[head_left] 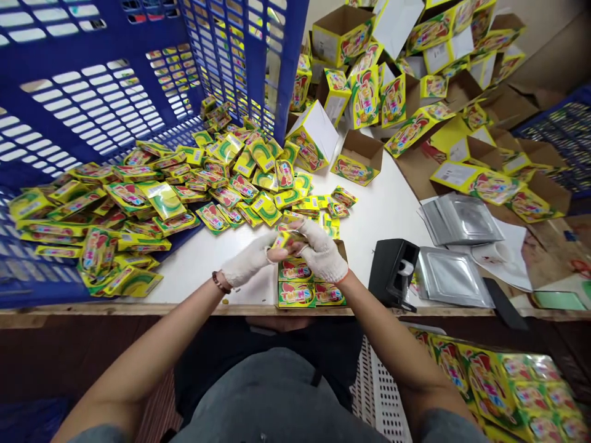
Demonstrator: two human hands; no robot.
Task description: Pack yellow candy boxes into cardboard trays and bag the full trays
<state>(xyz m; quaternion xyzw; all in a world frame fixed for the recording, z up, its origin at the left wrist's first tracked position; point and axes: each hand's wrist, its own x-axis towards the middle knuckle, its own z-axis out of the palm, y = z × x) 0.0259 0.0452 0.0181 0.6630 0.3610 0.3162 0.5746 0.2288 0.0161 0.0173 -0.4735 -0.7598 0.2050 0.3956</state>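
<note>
My left hand (247, 263), in a white knitted glove with bare fingertips, is closed on the end of a small yellow candy box (279, 239). Opposite it, my right hand (322, 251), gloved the same way, has its fingers closed around the same box from the right. My fingers cover much of what is between them. Directly below my hands stands an open display carton (341, 251) at the table's front edge. Small boxes (297, 294) lie in rows inside it, printed sides up. My right hand hides part of the carton.
Many small boxes (168, 200) spill from a tipped blue crate (272, 74) at left. Behind are piled empty cartons (357, 157). A black tape dispenser (390, 271) and stacked clear plastic sheets (455, 277) lie right of the white table (364, 206). Packed cartons (489, 381) sit lower right.
</note>
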